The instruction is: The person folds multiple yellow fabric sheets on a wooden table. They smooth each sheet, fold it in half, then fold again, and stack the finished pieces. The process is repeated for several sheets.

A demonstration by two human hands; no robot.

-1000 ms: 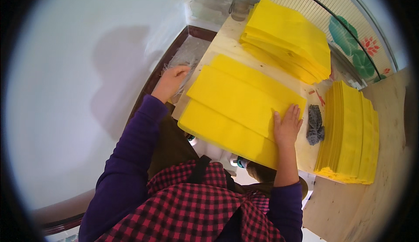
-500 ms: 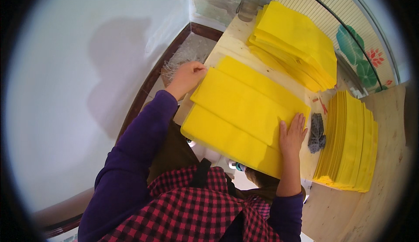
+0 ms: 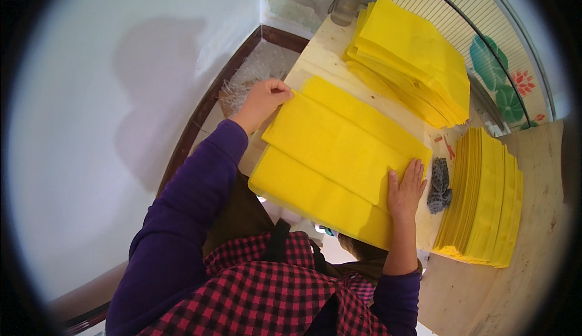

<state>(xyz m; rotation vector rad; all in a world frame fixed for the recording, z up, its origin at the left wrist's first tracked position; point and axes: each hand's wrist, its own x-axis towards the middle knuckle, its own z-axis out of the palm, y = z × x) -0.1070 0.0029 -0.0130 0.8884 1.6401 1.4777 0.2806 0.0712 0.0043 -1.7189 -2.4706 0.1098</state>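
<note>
A yellow folded fabric sheet lies on the wooden table before me, layered in overlapping bands, its near edge reaching the table's front. At its upper left corner my left hand is closed, thumb and fingertips pinched together on the edge of the fabric. My right hand rests flat on the sheet's right end, fingers stretched out and pointing away from me. Just right of that hand lies a crumpled grey patterned cloth.
Behind the sheet is a stack of yellow fabric pieces; another stack stands to the right. A clear bottle is at the table's far corner. Small red strips lie near the grey cloth. A white wall runs along the left.
My left hand has moved slightly right and up against the fabric's corner. My right hand stays flat in the same place on the sheet.
</note>
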